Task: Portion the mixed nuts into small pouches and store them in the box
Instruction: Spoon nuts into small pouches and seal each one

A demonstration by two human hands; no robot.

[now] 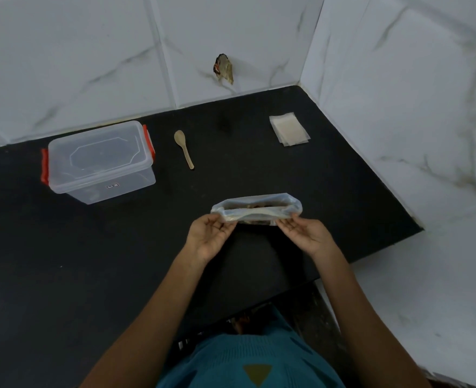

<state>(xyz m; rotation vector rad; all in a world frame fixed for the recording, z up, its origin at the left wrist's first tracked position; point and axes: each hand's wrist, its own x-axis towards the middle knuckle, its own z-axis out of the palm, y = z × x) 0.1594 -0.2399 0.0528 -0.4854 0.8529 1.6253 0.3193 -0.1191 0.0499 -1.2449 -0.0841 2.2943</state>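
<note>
A clear plastic bag of mixed nuts stands on the black counter in front of me, its mouth spread wide. My left hand pinches the bag's near rim at its left end. At the right end, my right hand pinches the same rim. A clear storage box with orange latches sits at the back left, lid on. Between box and pouches lies a small wooden spoon. A stack of small clear pouches lies flat at the back right.
White marble-look tiled walls close the counter at the back and on the right. A hole in the back wall holds a stuffed bit of plastic. The counter's front edge runs diagonally near my body.
</note>
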